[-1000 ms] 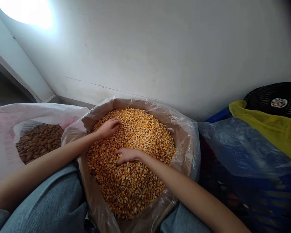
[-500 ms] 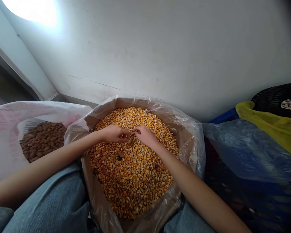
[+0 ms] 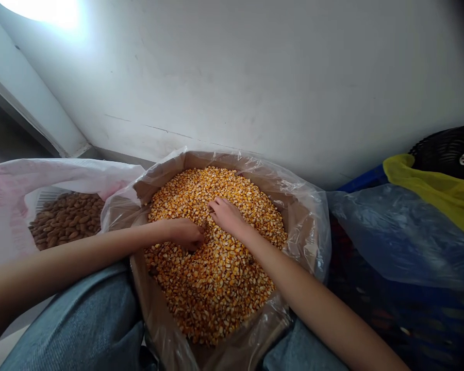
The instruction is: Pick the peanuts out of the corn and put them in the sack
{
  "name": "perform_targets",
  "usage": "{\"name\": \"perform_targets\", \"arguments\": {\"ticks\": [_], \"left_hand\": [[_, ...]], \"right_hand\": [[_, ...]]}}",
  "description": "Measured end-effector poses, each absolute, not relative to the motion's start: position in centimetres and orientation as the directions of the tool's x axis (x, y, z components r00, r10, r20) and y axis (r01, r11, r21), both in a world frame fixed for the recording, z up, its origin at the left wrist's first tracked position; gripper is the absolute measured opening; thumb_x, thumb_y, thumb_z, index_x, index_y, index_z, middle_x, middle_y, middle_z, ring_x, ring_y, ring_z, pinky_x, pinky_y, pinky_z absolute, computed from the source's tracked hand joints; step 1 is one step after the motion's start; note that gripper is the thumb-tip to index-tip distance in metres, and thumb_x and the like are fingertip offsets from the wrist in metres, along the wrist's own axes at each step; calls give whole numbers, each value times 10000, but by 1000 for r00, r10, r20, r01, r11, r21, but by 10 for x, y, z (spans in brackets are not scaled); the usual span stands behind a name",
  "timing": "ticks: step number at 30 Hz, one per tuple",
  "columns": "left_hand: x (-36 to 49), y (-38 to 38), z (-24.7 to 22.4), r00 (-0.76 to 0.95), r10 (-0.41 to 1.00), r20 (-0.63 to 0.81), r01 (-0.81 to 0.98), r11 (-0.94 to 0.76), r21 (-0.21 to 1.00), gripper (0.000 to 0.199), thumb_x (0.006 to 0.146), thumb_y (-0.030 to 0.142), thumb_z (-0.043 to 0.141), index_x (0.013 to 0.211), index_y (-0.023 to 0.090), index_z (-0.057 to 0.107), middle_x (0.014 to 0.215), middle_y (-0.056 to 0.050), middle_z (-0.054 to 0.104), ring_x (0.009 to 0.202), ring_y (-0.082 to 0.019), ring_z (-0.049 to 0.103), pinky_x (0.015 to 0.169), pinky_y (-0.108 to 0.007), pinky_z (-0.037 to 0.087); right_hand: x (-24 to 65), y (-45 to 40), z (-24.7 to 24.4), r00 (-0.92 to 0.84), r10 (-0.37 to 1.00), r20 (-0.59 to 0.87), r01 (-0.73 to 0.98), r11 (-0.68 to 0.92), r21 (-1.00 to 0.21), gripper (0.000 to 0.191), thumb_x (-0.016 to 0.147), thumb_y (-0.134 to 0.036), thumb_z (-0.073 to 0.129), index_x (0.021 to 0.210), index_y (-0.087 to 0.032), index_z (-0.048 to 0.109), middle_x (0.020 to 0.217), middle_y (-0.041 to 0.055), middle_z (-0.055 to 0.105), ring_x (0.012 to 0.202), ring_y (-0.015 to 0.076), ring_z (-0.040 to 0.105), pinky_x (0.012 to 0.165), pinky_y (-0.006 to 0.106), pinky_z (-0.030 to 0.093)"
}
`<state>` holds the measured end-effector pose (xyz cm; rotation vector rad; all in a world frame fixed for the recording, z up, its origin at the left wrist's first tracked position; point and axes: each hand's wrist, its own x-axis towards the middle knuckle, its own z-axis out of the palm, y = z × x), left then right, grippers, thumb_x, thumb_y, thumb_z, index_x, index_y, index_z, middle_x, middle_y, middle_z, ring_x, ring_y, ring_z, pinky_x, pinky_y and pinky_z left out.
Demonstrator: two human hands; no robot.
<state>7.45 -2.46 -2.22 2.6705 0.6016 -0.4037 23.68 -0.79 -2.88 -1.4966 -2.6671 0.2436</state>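
Note:
Dried yellow corn kernels (image 3: pixel 212 288) fill a box (image 3: pixel 154 314) lined with a clear plastic bag (image 3: pixel 317 232), standing between my knees. My left hand (image 3: pixel 186 234) reaches in from the left, with its fingers curled down against the kernels near the middle of the heap. A little farther back and to the right, my right hand (image 3: pixel 227 215) rests low over the corn, its fingers bent and drawn together. Whatever either hand's fingertips hold is hidden or too small to make out. The hands are apart from each other.
At the left, a white and pink sack (image 3: pixel 7 206) holds brown almonds in their shells (image 3: pixel 69 219). A blue crate (image 3: pixel 421 319), draped with clear plastic (image 3: pixel 402 232) and yellow netting (image 3: pixel 441 185), stands right, with a black fan-like grille (image 3: pixel 448 149) behind. A white wall (image 3: pixel 235 77) rises behind the box.
My left hand has moved down and toward me, onto a dark spot in the corn, which it now covers. My right hand has shifted only slightly, away from the left.

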Motion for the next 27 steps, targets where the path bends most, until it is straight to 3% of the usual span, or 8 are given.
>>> {"name": "perform_targets", "arguments": {"ticks": [4,7,11,15,18,21,24,27], "left_hand": [[76,-22,-25,813,417,-406,560,-750,352,113,684,249,538,765,199,597,798,-30,614,664,-142,539,527,-220,339],[72,-16,-19,782,436,-445,623,-542,564,162,702,254,513,834,169,550,775,-14,608,674,-122,535,564,-201,374],[63,-10,-6,799,496,-339,512,-268,816,227,753,183,362,961,163,450,844,-8,577,719,-96,528,604,-186,403],[61,-12,0,815,443,-373,518,-270,811,225,736,161,333,891,174,496,784,1,571,662,-96,518,577,-187,392],[66,-19,-4,815,369,-446,577,-445,686,128,680,250,498,768,181,560,692,16,579,599,-104,493,531,-192,354],[70,-25,-12,782,342,-522,613,-576,541,106,559,231,634,656,214,593,585,46,566,492,-89,430,461,-196,287],[71,-26,-19,770,362,-526,621,-617,484,90,529,169,653,564,221,589,514,56,537,436,-79,371,426,-202,240],[68,-22,-18,762,373,-529,634,-593,496,68,544,179,651,565,206,592,513,49,531,445,-79,378,430,-200,247]], "right_hand": [[240,-5,-31,-472,881,17,844,457,-281,109,730,-191,487,819,-191,549,914,56,524,910,196,427,770,305,365],[241,1,-25,-355,934,33,775,313,-549,73,706,-225,490,748,-177,526,876,42,547,892,185,447,791,319,360],[243,7,-14,-212,956,-204,322,-129,-938,157,742,-268,329,799,-181,447,727,10,539,655,118,508,598,246,412],[240,1,-15,-304,904,-300,394,-168,-904,272,779,-356,248,764,-188,462,595,-9,482,496,104,449,481,225,358],[231,-12,-24,-378,901,-211,759,171,-629,225,722,-401,441,767,-193,516,650,13,540,593,137,490,548,249,356],[223,-21,-30,-453,868,-203,854,356,-379,175,669,-338,553,771,-195,540,728,28,579,674,162,511,587,261,351],[222,-18,-27,-439,861,-255,797,242,-554,194,685,-368,547,711,-175,543,698,19,568,621,122,490,543,225,338],[227,-10,-18,-404,842,-358,475,-142,-868,255,723,-415,477,707,-163,511,683,5,544,500,68,419,442,185,290]]}}
